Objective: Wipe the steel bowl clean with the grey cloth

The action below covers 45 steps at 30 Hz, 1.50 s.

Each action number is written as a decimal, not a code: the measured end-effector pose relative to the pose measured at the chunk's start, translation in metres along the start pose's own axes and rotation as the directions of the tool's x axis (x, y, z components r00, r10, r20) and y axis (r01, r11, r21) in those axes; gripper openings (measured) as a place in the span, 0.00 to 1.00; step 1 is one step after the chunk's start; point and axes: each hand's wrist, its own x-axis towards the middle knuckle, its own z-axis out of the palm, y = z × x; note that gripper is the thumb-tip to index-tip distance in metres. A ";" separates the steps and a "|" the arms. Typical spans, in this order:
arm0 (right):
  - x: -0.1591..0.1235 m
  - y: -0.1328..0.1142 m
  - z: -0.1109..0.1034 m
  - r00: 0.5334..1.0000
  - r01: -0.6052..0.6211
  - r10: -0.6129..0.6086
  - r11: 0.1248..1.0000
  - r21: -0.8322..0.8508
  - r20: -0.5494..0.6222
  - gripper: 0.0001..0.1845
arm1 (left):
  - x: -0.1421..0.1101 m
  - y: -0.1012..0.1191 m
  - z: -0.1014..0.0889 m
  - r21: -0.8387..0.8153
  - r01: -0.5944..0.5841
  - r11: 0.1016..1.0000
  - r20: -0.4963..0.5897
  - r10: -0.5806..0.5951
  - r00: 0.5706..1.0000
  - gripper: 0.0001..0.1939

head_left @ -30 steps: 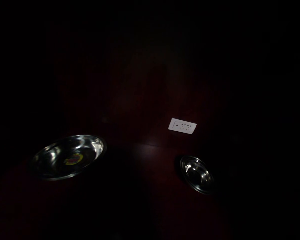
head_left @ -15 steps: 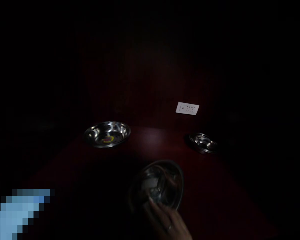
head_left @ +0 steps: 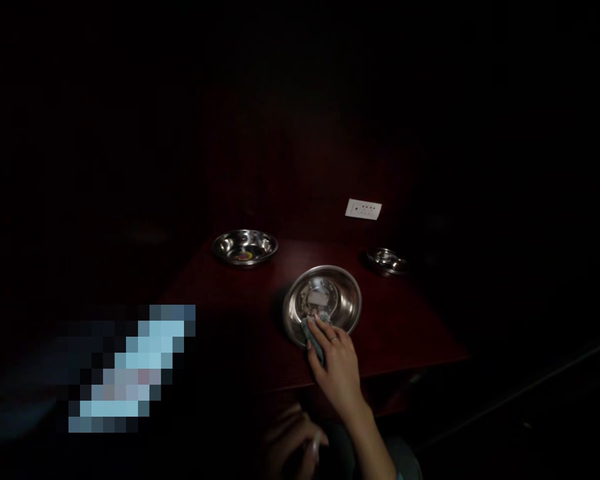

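The right hand (head_left: 337, 363) presses a cloth (head_left: 314, 339), fingers closed on it, against the steel bowl (head_left: 323, 303) at its twelve o'clock, while the left hand (head_left: 293, 443) at six o'clock is too dark to read.

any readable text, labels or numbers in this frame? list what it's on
None can be read.
Sticker inside the far-left steel bowl: a yellow and red label, too small and dark to read.
White wall plate: only dots or holes show, no legible marking.
Near steel bowl, under the right hand and its cloth: no print visible.
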 end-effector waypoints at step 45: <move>0.025 -0.006 0.009 0.998 0.057 -0.054 0.997 0.049 -0.043 0.20 | 0.131 -0.025 -0.044 -0.091 0.197 0.976 -0.415 -0.217 0.884 0.32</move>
